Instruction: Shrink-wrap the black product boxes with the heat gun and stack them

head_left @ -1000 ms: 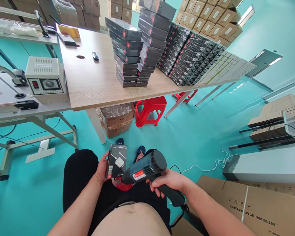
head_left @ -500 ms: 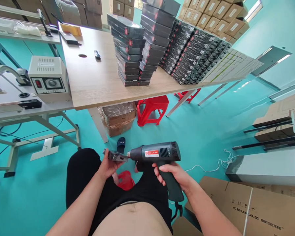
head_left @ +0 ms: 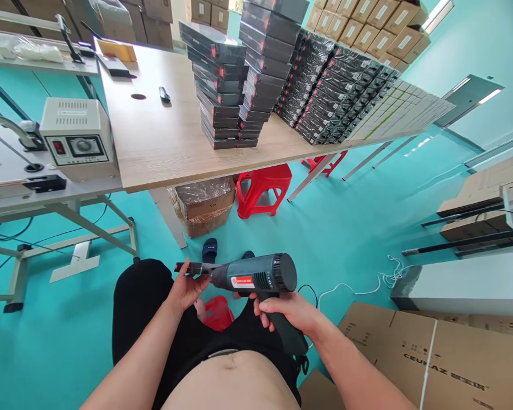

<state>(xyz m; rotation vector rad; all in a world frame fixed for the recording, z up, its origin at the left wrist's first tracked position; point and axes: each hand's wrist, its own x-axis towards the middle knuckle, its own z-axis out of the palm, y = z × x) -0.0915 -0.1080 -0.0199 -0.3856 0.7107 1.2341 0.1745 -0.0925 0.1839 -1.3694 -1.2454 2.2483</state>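
While R hand (head_left: 287,307) grips blue-gray heat gun (head_left: 263,274) w/ red-white label (head_left: 242,283), L hand (head_left: 186,291) clamps blk box (head_left: 196,267) edge-on.

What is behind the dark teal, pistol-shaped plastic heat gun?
The tip of a dark slipper shows above the heat gun against glossy turquoise floor; the gun covers most of that foot. How much of the flat dark box in the left hand its nozzle hides cannot be told.

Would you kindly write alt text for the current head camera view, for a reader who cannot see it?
The right hand grips a heat gun, its nozzle pointed at a thin box held in the left hand. Ahead, stacks of dark boxes stand on a wooden table, with a red stool partly beneath it.
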